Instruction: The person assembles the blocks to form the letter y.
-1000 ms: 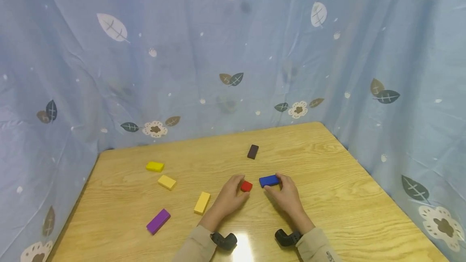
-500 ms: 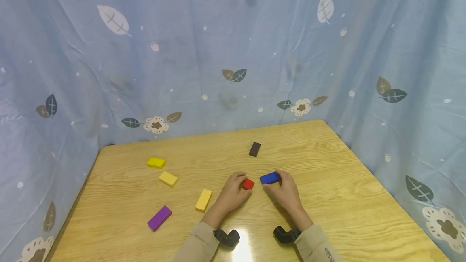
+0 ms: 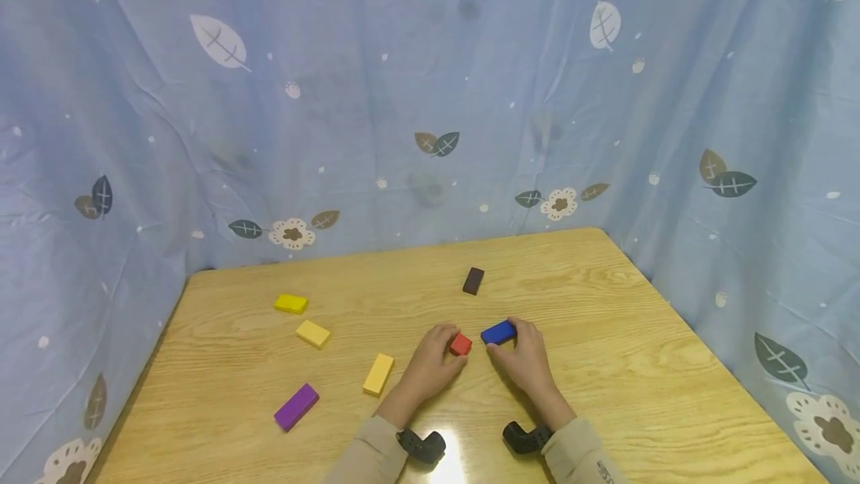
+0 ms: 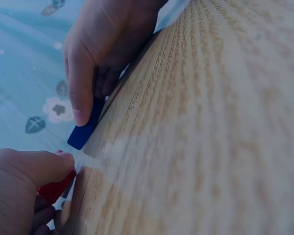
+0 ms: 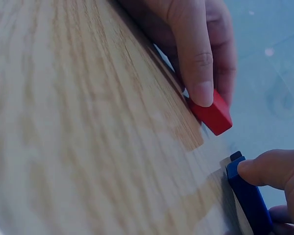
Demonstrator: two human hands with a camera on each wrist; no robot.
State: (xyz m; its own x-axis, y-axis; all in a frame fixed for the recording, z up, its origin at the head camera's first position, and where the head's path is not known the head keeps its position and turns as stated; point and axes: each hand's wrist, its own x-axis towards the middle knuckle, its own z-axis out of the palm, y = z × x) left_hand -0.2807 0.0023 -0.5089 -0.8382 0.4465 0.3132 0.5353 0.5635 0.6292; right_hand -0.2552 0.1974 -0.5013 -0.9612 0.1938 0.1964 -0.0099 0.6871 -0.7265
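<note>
My left hand [image 3: 430, 366] pinches a small red block [image 3: 460, 344] between thumb and fingers, with the fingers covering its left part. In the right wrist view the red block [image 5: 215, 117] looks slightly tilted, one end facing the blue block. To the right, my right hand [image 3: 529, 364] grips a blue rectangular block [image 3: 498, 332], its thumb on the near side and fingers on the far side. A short gap separates the two blocks. The left wrist view has the blue block [image 4: 85, 129] close to the tabletop, and its far end is hidden behind the right hand.
On the wooden table [image 3: 605, 334] lie a dark brown block [image 3: 473, 281] behind the hands, and a bright yellow block [image 3: 291, 304], two paler yellow blocks [image 3: 313, 334] and a purple block [image 3: 297, 407] at the left. A patterned blue curtain [image 3: 376, 95] encloses the back and sides.
The red block has turned a little in the left hand and shows a lighter face. Both hands stay nearly in place on their blocks. The head view has shifted slightly.
</note>
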